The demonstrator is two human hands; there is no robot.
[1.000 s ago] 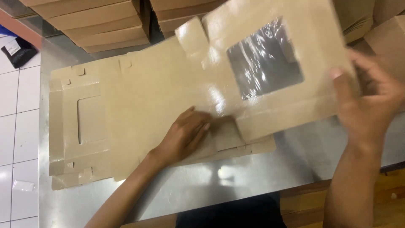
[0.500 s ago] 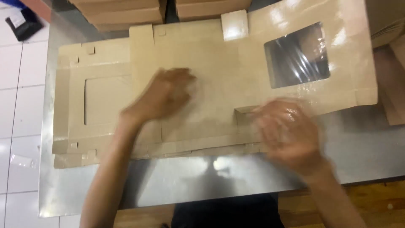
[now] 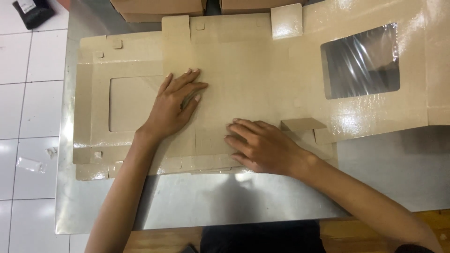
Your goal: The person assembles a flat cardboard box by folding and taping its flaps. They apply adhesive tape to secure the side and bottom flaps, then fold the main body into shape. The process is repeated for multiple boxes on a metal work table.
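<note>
The left hand (image 3: pixel 176 105) lies palm down with fingers spread, and the right hand (image 3: pixel 265 145) lies flat with fingers together. Both press on the flat cardboard box blank (image 3: pixel 243 70) that lies on the metal table (image 3: pixel 211 206), holding nothing.

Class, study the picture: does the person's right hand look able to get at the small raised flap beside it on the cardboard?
Probably yes. The right hand lies flat on the unfolded box, and the raised flap stands just beyond it with nothing between.

Left hand (image 3: pixel 174 107) and right hand (image 3: pixel 263 146) lie flat, palms down, fingers spread.
</note>
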